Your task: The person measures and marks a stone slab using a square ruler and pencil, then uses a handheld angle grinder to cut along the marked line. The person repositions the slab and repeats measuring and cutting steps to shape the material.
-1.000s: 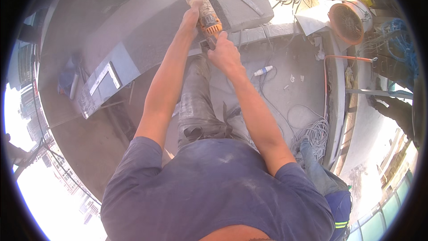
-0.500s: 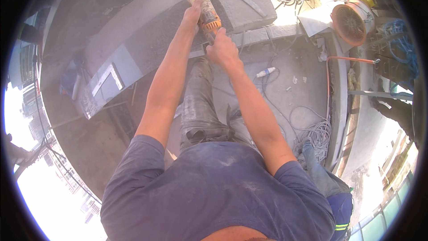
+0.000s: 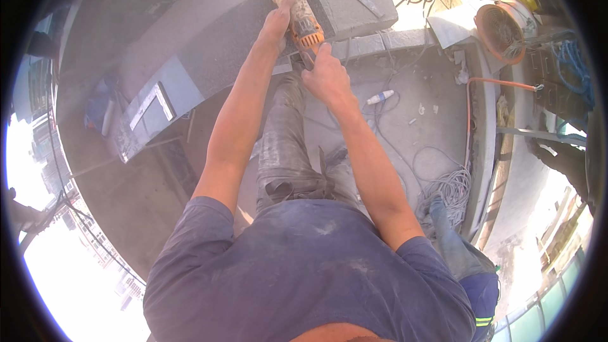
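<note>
An orange and grey angle grinder (image 3: 304,20), coated in pale dust, is held at arm's length. My left hand (image 3: 277,24) is closed around its front part, just behind the gear head. On the rear handle, my right hand (image 3: 327,77) is wrapped with the fingers curled. Below the tool lies a long dark grey stone slab (image 3: 231,50). The grinder's head points away from me at the slab's far side. Its disc cannot be made out. Haze or dust hangs over the left side.
A pale slab (image 3: 358,0) lies right of the grinder. A white and blue cable connector (image 3: 380,97) and a coiled grey cable (image 3: 448,187) lie on the floor. A dusty round bucket (image 3: 500,33) stands at the far right. Another person's leg (image 3: 451,237) shows at lower right.
The grinder and both my hands have shifted slightly to the right in the picture; the background has shifted a little too. My grip on the tool is the same.
</note>
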Demonstrator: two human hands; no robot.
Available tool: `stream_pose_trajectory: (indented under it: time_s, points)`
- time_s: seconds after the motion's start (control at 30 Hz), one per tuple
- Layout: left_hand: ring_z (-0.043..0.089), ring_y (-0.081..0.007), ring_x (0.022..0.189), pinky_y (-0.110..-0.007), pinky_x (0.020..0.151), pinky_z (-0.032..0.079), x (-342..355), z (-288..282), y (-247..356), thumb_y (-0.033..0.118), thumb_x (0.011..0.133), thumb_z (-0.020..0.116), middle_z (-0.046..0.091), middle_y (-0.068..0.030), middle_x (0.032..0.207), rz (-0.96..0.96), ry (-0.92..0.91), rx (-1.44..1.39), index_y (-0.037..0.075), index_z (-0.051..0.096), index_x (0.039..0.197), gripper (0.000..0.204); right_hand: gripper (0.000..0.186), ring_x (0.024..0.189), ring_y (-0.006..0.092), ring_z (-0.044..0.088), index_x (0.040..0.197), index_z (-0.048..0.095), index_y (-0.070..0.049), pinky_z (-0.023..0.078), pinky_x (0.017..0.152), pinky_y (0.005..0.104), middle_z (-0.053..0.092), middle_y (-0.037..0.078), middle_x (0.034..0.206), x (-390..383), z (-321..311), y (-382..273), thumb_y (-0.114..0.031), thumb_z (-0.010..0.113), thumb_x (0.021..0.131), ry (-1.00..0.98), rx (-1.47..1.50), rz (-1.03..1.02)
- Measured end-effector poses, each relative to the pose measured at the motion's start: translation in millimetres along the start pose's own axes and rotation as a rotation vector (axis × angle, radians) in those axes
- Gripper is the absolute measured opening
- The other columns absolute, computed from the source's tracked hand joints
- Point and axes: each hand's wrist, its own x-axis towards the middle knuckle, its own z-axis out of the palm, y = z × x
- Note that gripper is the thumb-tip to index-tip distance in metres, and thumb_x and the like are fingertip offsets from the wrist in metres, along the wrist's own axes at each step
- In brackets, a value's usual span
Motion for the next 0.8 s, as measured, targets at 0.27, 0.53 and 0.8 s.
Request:
stream_pose_trajectory:
  time_s: [0.27,0.53,0.8]
  points:
    - [0.071,-0.0311,0.126,-0.046,0.11,0.054,23,5,15,0.056,0.108,0.067,0.07,-0.0204,0.139,-0.06,0.2,0.198,-0.01,0.056,0.152,0.08,0.051,0.115,0.0549,0.074,0.131,0.046,0.004,0.058,0.102,0.0606,0.076,0.035,0.117,26,5,-7,-0.013,0.075,0.093,0.026,0.004,-0.024]
    - [0.059,-0.0349,0.144,-0.048,0.12,0.044,10,3,6,0.064,0.105,0.064,0.06,-0.0253,0.156,-0.087,0.088,0.164,-0.012,0.055,0.155,0.091,0.052,0.115,0.0549,0.074,0.131,0.046,0.003,0.059,0.101,0.0613,0.076,0.035,0.118,17,8,1,-0.016,0.077,0.094,0.024,-0.003,-0.027]
    - [0.064,-0.0238,0.13,-0.042,0.114,0.046,-33,8,-19,0.054,0.111,0.06,0.068,-0.013,0.142,0.004,0.0,0.125,-0.003,0.059,0.151,0.069,0.055,0.112,0.057,0.073,0.131,0.046,0.004,0.058,0.098,0.0623,0.075,0.037,0.115,-8,6,11,-0.018,0.076,0.091,0.016,0.016,0.0]
